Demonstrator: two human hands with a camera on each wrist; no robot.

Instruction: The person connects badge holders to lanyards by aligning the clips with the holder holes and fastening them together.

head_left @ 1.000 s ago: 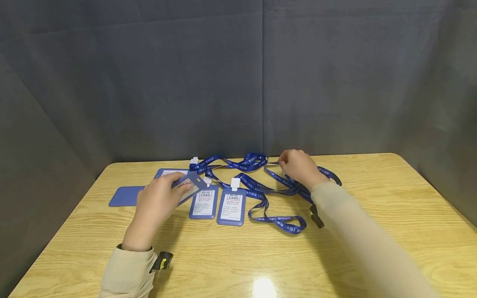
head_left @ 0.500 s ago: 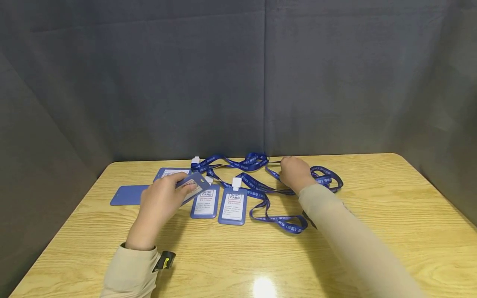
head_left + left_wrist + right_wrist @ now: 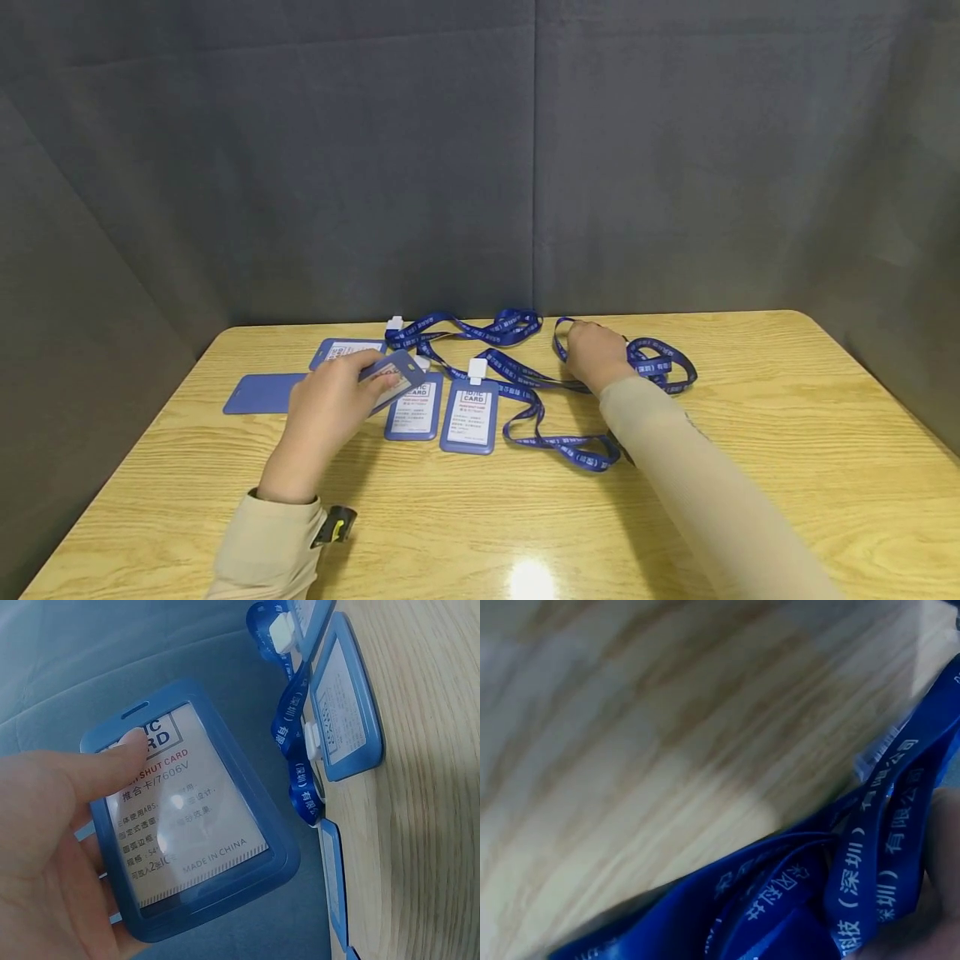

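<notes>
My left hand (image 3: 330, 404) grips a blue ID card holder (image 3: 191, 817) by its side, thumb across the printed front and fingers behind. Its slotted end points up and to the right in the head view. Over at the right, my right hand (image 3: 596, 358) is curled round a blue lanyard (image 3: 862, 847) with white lettering. Only part of that hand shows at the right edge of the right wrist view, beside the folded strap. More of the strap (image 3: 663, 367) loops out to the right of the hand. The lanyard's clip end is hidden.
Two card holders (image 3: 468, 421) with white clips (image 3: 477, 371) lie mid-table, with lanyards (image 3: 517, 325) trailing right. Behind my left hand lie another clipped holder (image 3: 326, 354) and a blue holder face down (image 3: 258, 393). A dark curtain (image 3: 480, 167) stands behind the table (image 3: 450, 525).
My right hand has closed round the lanyard and shifted slightly; a strap loop now stands at its left side. My left hand has drifted a little right with its card holder.
</notes>
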